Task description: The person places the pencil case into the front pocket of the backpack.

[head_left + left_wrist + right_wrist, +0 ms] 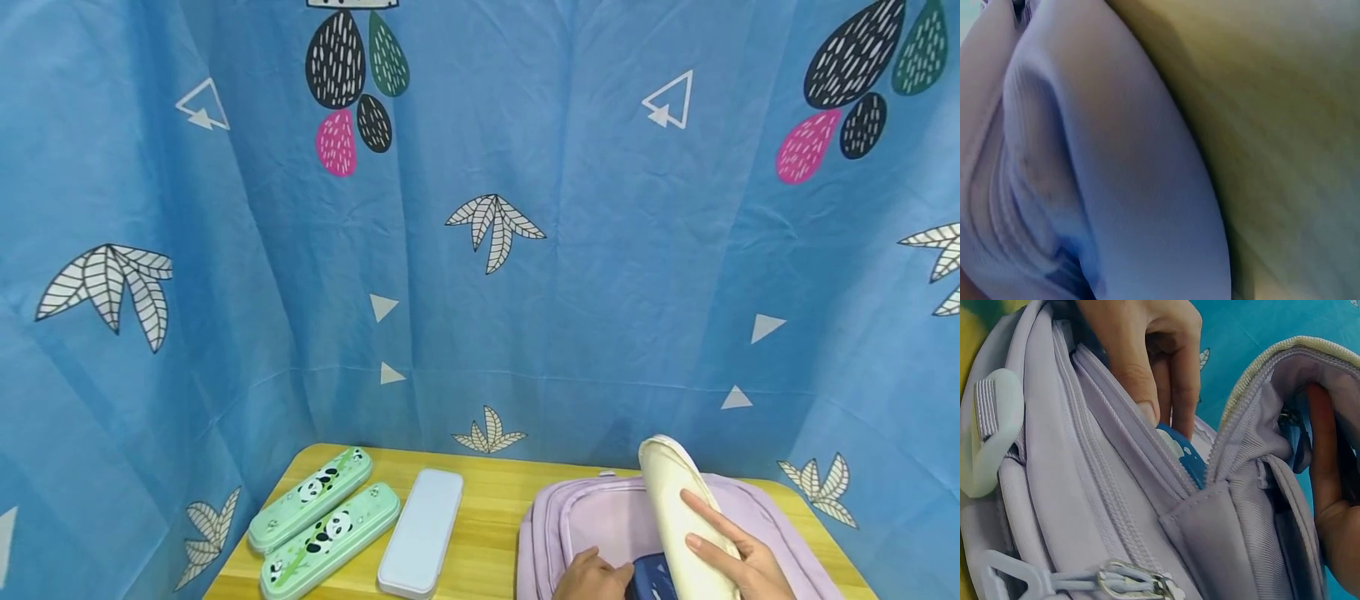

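Tabletop (491,521) holds bag (600,521); head alone shows panda cases (330,543).

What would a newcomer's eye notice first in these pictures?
Probably the blue patterned cloth, filling most of the head view. At lower right is a lilac bag, its cream flap held by the right hand. Two green panda cases lie at lower left.

Two green cases (311,500) (332,540) and one white case (422,533) made three in all; there was one bag (603,521), one blue item (654,575), partly hidden, and one table (483,533). There was one left hand (592,578) and one right hand (750,562), making two.
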{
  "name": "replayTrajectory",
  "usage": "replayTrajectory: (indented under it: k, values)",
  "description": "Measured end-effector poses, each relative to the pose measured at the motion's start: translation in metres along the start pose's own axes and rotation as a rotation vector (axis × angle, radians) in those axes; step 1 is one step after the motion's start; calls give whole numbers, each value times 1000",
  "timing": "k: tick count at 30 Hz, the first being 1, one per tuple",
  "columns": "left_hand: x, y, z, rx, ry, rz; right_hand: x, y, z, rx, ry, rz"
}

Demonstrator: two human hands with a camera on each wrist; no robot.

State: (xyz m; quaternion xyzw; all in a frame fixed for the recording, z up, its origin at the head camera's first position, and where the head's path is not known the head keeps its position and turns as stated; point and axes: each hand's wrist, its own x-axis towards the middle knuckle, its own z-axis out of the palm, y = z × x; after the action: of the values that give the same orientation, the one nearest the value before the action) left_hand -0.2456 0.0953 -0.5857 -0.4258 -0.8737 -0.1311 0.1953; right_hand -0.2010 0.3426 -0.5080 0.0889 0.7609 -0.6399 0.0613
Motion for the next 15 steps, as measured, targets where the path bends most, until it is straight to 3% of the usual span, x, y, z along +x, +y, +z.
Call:
replayTrajectory:
  k: [3,6,11,15]
  values:
    - [-1,-3,-4,-36,-57,-31,-1,1,-2,17,-4,2]
    - [-2,-5,-8,-35,-60,-72,-3,-1,-5,-24,-5,-10]
    - [-9,-16,-23,-98,-97,-149,-5,-6,-10,-226,23,-65]
    - [-24,-36,-30,-155,-119,-135,-5,-7,-9,-363,66,-136]
